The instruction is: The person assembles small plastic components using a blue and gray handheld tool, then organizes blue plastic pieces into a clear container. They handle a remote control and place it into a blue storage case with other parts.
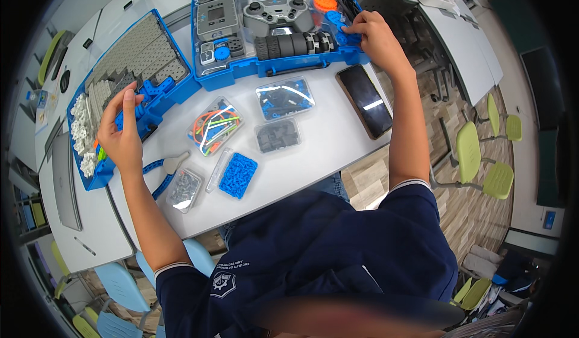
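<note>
My left hand (pixel 122 134) is over the blue case on the left, its thumb and fingers closed on a blue plastic building piece (pixel 158 88) with several arms. My right hand (pixel 381 43) reaches into the right corner of the larger blue case (pixel 232 81). There its fingertips pinch at a blue plastic part (pixel 335 22); the fingers partly hide what they grip. Next to that part lie an orange gear (pixel 325 2) and black cables (pixel 348 5). A grey game controller (pixel 276 14) and black wheels (pixel 283 46) fill the middle of this case.
The left case (pixel 181 92) holds grey perforated plates (pixel 136 48) and white pieces (pixel 82 130). On the white table, small boxes hold coloured strips (pixel 215 125), blue and black parts (pixel 286 98), black pieces (pixel 277 136) and blue pins (pixel 238 175). A phone (pixel 366 101) lies near the right edge.
</note>
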### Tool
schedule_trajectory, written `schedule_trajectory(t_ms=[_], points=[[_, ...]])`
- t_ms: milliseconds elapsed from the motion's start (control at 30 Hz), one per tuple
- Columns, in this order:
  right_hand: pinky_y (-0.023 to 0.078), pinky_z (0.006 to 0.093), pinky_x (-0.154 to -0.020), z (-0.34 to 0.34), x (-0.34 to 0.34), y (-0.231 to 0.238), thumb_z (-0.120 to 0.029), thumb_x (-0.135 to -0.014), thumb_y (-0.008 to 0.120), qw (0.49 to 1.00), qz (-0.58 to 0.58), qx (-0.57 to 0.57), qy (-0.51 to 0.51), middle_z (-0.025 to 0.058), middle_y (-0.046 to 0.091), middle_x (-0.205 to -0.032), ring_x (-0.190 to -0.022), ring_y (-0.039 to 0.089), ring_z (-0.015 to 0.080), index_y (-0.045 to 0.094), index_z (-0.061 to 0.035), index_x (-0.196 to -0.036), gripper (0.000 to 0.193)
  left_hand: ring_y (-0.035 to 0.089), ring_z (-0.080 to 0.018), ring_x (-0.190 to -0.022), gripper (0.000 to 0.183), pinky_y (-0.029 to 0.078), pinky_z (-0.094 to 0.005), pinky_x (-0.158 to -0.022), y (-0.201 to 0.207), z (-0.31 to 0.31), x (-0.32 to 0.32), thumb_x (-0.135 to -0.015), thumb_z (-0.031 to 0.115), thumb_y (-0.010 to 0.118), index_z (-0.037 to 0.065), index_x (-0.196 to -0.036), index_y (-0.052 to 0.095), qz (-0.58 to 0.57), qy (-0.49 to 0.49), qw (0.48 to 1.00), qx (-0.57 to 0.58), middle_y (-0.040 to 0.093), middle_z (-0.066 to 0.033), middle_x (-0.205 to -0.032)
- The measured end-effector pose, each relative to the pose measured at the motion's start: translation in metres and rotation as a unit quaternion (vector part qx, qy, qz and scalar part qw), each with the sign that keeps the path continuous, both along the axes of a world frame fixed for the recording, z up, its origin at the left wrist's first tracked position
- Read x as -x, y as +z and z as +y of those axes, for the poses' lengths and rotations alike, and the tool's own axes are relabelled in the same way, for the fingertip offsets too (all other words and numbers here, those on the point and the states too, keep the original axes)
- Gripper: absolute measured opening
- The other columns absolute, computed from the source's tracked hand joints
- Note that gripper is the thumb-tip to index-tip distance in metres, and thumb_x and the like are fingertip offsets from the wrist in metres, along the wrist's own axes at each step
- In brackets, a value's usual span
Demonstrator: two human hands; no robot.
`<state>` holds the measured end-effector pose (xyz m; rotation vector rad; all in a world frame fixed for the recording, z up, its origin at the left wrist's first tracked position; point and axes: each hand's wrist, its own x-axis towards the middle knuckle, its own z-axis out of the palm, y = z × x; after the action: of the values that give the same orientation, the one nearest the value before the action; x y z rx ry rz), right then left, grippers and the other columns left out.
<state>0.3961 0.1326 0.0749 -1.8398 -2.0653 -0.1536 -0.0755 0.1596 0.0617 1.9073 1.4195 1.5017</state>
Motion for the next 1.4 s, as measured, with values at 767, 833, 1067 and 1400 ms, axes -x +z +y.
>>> schedule_trajectory(t_ms=[767,833,1067,1400], points=[[0.046,0.0389,-0.097,0.029,0.001,-0.010,0.005,-0.078,0.059,0.999,-0.032,-0.038,-0.012,0.0096,0.063,-0.103,-0.101,0.057,0.0285,0.077,-0.0138,-0.113,0.044,0.069,-0.0127,-0.085,0.021,0.052,-0.0263,-0.082,0.000,0.001,0.000,-0.098,0.016,0.066,0.000,-0.110,0.075,-0.015,-0.021,1.000,-0.001,0.075,-0.0087,-0.092],[0.046,0.0394,-0.096,0.031,0.002,-0.007,0.005,-0.077,0.059,0.997,-0.050,-0.054,-0.014,0.0098,0.064,-0.104,-0.102,0.057,0.0293,0.078,-0.0132,-0.112,0.044,0.069,-0.0127,-0.085,0.021,0.052,-0.0263,-0.082,0.000,0.000,-0.001,-0.098,0.016,0.067,0.000,-0.108,0.075,-0.015,-0.020,1.000,-0.004,0.075,-0.0088,-0.092],[0.048,0.0418,-0.092,0.058,0.078,0.008,-0.008,-0.090,0.065,0.980,0.091,-0.077,0.160,0.0135,0.067,-0.099,-0.101,0.061,0.0341,0.074,-0.0084,-0.111,0.023,0.071,-0.0128,-0.084,0.019,0.053,-0.0250,-0.078,-0.001,0.001,-0.003,-0.097,0.016,0.068,0.000,-0.104,0.076,-0.003,-0.025,1.000,-0.007,0.076,-0.0086,-0.093],[0.051,0.0431,-0.092,0.094,0.178,-0.003,-0.014,-0.089,0.068,0.965,0.004,-0.026,0.260,0.0133,0.067,-0.099,-0.104,0.062,0.0320,0.074,-0.0015,-0.095,0.015,0.071,-0.0133,-0.082,0.018,0.052,-0.0258,-0.076,-0.001,0.001,-0.002,-0.096,0.016,0.069,0.002,-0.104,0.077,0.007,-0.022,0.999,-0.026,0.076,-0.0089,-0.092]])
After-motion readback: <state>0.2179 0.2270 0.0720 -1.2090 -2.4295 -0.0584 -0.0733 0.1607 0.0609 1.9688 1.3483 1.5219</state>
